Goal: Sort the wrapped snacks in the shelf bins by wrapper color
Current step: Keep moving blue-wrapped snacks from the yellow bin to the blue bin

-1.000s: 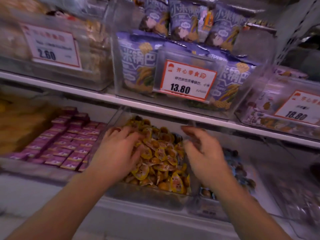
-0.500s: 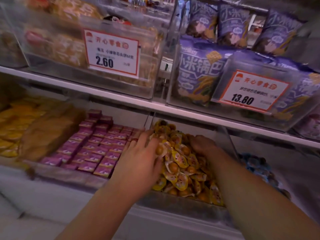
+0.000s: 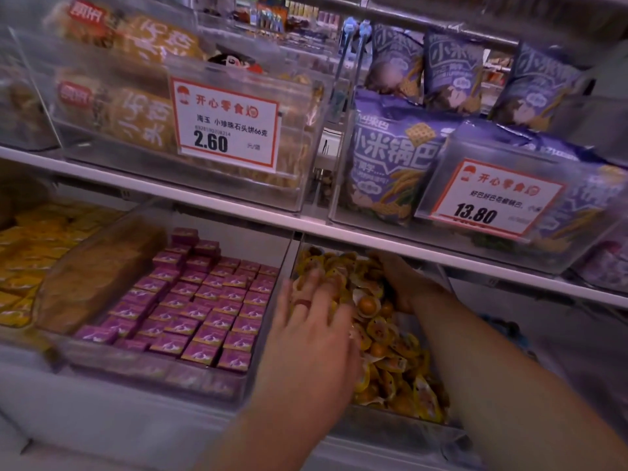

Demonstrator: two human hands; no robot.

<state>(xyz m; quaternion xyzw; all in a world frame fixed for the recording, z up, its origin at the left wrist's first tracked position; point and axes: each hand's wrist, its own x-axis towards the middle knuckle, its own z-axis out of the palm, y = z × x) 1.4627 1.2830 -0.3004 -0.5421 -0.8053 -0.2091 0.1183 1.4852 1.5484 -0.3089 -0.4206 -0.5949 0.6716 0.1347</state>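
Note:
A clear bin (image 3: 384, 426) on the lower shelf holds a heap of yellow-wrapped snacks (image 3: 390, 355). My left hand (image 3: 312, 331) lies flat on the heap's left side, fingers spread, a red ring on one finger. My right hand (image 3: 404, 283) reaches deep into the back of the same bin, its fingers curled into the wrappers; I cannot tell whether it grips any. Left of that, another clear bin (image 3: 153, 379) holds neat rows of purple-wrapped squares (image 3: 200, 300). Further left lie yellow packets (image 3: 30, 253).
The upper shelf (image 3: 204, 202) carries clear bins with price cards: 2.60 (image 3: 226, 125) over tan cracker packs, 13.80 (image 3: 492, 198) over purple bags. A brown blurred bin wall (image 3: 98, 270) separates yellow packets from purple squares. Blue wrappers (image 3: 509, 331) show right of my right arm.
The view has swung left and closer. My right hand has pushed deeper toward the back of the yellow bin; my left hand has stayed pressed on the heap.

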